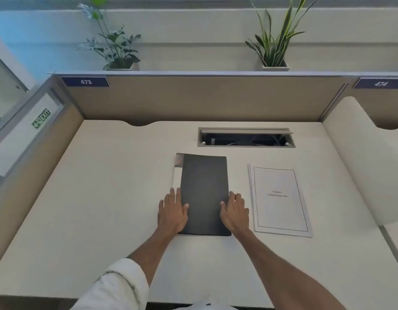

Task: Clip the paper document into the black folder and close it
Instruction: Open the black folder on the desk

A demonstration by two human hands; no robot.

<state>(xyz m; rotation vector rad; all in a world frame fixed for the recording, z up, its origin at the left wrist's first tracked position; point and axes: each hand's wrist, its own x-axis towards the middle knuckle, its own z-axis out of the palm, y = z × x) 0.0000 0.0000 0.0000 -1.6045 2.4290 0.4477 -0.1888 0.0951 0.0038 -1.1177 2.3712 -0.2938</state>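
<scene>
While closed, black folder (204, 193) lies under both hands (172, 211).

An open-plan office. Beyond the hands stands a fabric cubicle partition (202, 97) with numbered plates, 473 (85, 81) and 474 (380, 83). Ahead of the right hand (234, 212) a cable hatch (246, 137) opens in the pale desk (117, 186). Potted plants (113, 41) line the ledge behind.
</scene>
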